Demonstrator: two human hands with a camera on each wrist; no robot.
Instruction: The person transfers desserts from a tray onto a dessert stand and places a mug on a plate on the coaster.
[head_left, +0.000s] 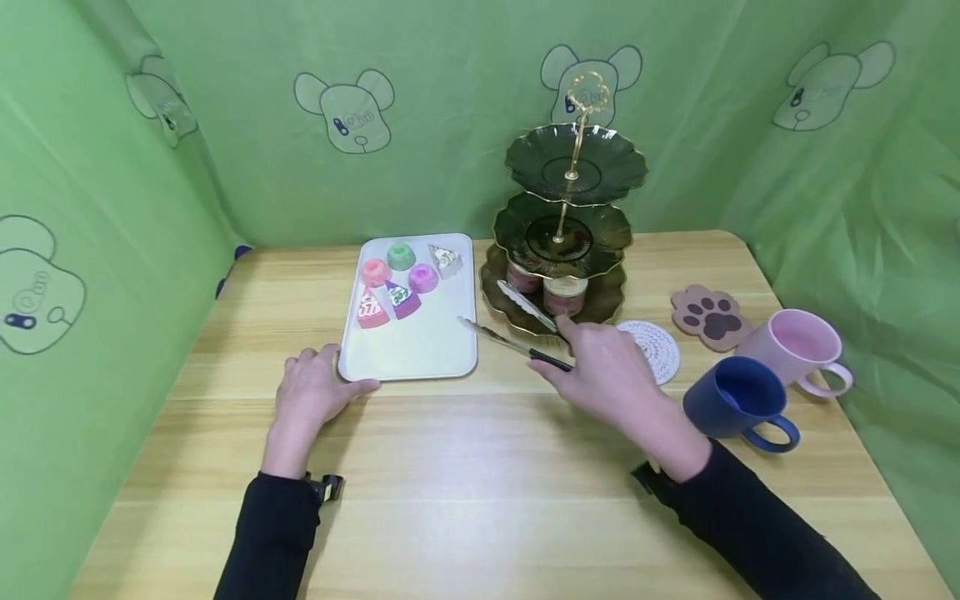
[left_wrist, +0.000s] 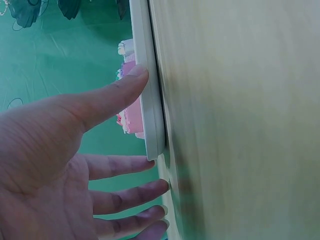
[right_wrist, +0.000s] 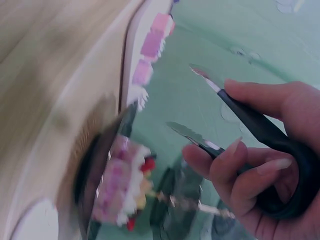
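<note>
My right hand point(head_left: 607, 371) grips tongs point(right_wrist: 252, 117) with black handles and metal tips. The two tips stand apart, between the tray and the bottom tier of a dark, gold-rimmed three-tier stand point(head_left: 577, 167). Two pink-layered dessert cups point(head_left: 565, 296) sit on that tier; the right wrist view shows cream and red toppings. At the near left corner of a white tray point(head_left: 420, 358), my left hand point(head_left: 311, 387) rests with its thumb against the near rim and its fingers extended along the left side. Toy cakes lie on the tray: green point(head_left: 401, 256), pink and purple rings, and three slices point(head_left: 372, 308).
Right of the stand lie a round white coaster point(head_left: 663, 346) and a brown paw-shaped coaster point(head_left: 705, 317). A blue mug point(head_left: 708, 404) and a pink mug point(head_left: 780, 337) stand near my right forearm. Green cloth point(head_left: 450, 100) hangs behind the table and at both sides.
</note>
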